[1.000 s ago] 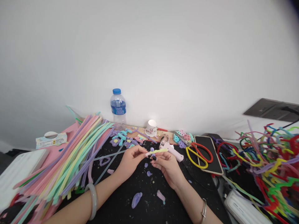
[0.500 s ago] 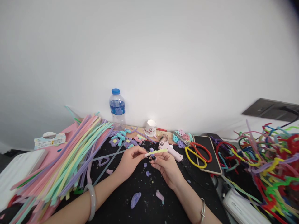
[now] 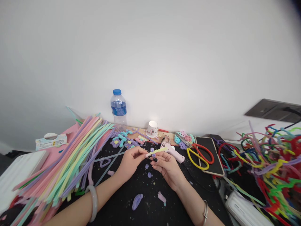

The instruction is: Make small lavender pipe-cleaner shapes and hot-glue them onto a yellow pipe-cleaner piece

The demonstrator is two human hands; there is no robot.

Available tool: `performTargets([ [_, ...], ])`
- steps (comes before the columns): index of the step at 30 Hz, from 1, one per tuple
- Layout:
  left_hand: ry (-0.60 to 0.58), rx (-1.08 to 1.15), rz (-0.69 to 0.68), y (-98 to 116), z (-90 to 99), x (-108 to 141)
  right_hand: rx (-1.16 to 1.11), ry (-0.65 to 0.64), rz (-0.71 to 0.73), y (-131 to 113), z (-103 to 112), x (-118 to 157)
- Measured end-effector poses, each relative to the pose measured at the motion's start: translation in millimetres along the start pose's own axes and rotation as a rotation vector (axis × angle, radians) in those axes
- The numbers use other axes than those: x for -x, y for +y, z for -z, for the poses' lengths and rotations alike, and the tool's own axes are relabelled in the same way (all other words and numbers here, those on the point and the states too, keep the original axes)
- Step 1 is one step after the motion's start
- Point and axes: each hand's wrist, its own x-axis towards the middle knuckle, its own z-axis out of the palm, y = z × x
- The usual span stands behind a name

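Note:
Between my hands is a short yellow fuzzy stem [image 3: 160, 151] with a small purple piece [image 3: 152, 150] against it. My left hand [image 3: 132, 161] pinches the pale left end of the stem. My right hand [image 3: 166, 165], with dark nails, has its fingers pressed together at the purple piece, just below the stem. Small purple bits [image 3: 150, 175] lie on the black mat below. A purple loop [image 3: 137, 201] and a pink scrap [image 3: 161, 197] rest nearer to me. Behind my right hand lies a pale pink glue gun [image 3: 172, 150].
Pastel stems [image 3: 77, 160] are heaped on the left, and tangled coloured stems [image 3: 275, 169] on the right. A bottle [image 3: 118, 108] and paper cup [image 3: 152, 129] stand at the wall. Scissors [image 3: 201, 157] lie partly over a phone [image 3: 209, 153]. Finished-looking fuzzy pieces [image 3: 122, 138] lie behind my left hand.
The right end of the yellow stem has tilted up. My right fingers have shifted slightly beneath it. The whole view has moved a little.

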Motion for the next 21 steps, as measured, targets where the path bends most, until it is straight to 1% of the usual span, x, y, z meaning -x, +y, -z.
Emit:
performTargets([
  [4, 0.009, -0.004, -0.002, 1.1, 0.4, -0.7, 0.071, -0.019, -0.003, -0.8, -1.9, 2.2],
  [12, 0.018, -0.016, -0.008, 0.9, 1.1, 0.7, 0.232, -0.032, 0.085, 3.4, 0.4, 0.4],
  [21, -0.005, -0.02, 0.018, 0.1, -0.5, -0.4, 0.405, -0.091, 0.16, 7.0, 2.4, -2.4],
])
